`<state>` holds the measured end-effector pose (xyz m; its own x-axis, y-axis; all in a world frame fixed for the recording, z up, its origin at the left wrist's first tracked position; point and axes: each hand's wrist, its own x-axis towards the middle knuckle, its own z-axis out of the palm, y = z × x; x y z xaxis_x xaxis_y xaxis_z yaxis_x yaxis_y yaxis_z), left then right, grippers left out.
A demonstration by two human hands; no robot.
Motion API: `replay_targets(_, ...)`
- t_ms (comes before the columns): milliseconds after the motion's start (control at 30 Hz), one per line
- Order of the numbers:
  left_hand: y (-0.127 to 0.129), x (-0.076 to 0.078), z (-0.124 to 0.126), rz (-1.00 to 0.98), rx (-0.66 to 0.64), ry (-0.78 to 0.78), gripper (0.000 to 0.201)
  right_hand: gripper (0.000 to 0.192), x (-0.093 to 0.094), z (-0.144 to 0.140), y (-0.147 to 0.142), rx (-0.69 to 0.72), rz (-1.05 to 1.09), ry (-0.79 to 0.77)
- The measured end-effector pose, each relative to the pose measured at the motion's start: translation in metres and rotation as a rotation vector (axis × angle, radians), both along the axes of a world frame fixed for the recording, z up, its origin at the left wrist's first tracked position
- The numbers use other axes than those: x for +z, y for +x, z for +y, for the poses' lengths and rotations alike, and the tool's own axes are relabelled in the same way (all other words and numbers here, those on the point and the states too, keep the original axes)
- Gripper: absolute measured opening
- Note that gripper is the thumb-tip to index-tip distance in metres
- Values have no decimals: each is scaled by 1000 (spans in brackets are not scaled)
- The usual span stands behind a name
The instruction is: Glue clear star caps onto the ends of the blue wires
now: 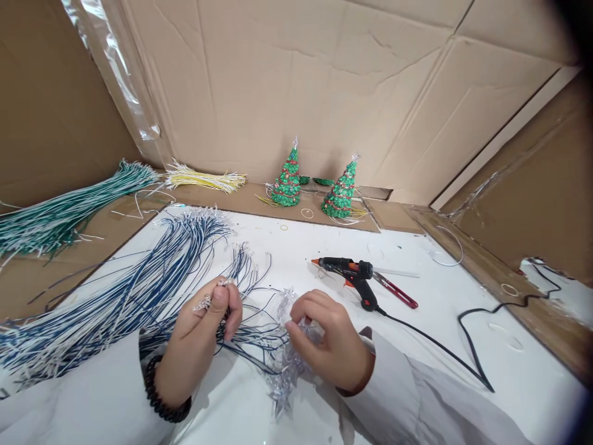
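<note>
Left hand: I see my left hand (204, 327) closed, thumb pressed against the fingers, pinching the clear-tipped ends of a few thin dark blue and white wires (241, 330); a black bead bracelet (160, 395) sits on its wrist.
Right hand: my right hand (327, 343) is curled, fingertips (296, 318) together on a cluster of clear plastic star-shaped light caps (285, 364); I cannot tell how firmly it grips.
Hands together: they are near each other, not touching, with the wires running between them.
Star caps: they lie on the white tabletop (463, 346) under and just left of my right hand, one star (286, 300) standing up beside the fingertips.
Wire bundle: a large sheaf of blue and white wires (120, 296) fans from the lower left up to the middle of the table, touching my left hand.
Glue gun: a black hot glue gun with an orange nozzle (354, 275) lies on its side beyond my right hand, its black cord (467, 334) trailing right.
Red tool: a red-handled tool (398, 293) lies just beside the gun.
Trees: two small green beaded Christmas trees (287, 179) (343, 191) stand upright by the cardboard back wall (324, 80).
Other wires: a green and white wire bundle (60, 213) and a yellow wire bundle (204, 179) lie at the far left.
</note>
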<state>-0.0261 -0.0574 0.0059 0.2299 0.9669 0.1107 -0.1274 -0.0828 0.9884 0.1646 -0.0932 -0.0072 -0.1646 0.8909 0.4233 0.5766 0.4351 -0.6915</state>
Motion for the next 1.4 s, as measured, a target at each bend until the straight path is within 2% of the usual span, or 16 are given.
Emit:
replay_targets(100, 0, -3, -2, -61, 4, -34, 37, 5, 8, 2, 1, 26, -48, 59)
replay_targets(167, 1, -4, -3, -70, -24, -45, 38, 27, 16, 1, -2, 97, -85, 40)
replay_targets(233, 2, -5, -2, -63, -61, -46, 39, 59, 25, 0, -6, 192, -172, -26)
replay_targets(333, 3, -3, 0, -38, -125, -36, 41, 97, 28, -3, -11, 265, -354, -128)
replay_targets(467, 4, -1, 0, -18, -178, -43, 41, 106, 21, -4, -13, 245, -506, -184)
replay_targets(567, 3, -2, -2, 0, -184, -35, 40, 109, 19, -1, -14, 224, -568, -167)
replay_targets(667, 3, -3, -2, 7, -175, -22, 39, 101, 21, 4, -15, 264, -623, -143)
replay_targets(833, 4, -2, 0, -23, -165, -53, 39, 54, 31, 11, -17, 255, -787, -149)
replay_targets(933, 4, -1, 1, -21, -162, -60, 39, 37, 37, 8, -18, 214, -901, -126)
replay_targets(1133, 1, 5, 4, 184, -128, 31, 33, 33, 36, -15, -18, 94, -851, -40)
replay_targets(1200, 1, 7, 7, 287, -130, 53, 28, 27, 29, -25, -17, 60, -794, 59)
replay_targets(1267, 2, 7, 10, 388, -185, 42, 25, 21, 18, -35, -16, 49, -739, 183)
replay_targets(1400, 6, -3, 11, 630, -275, 96, 26, 27, 0, -52, -15, 101, -653, 333)
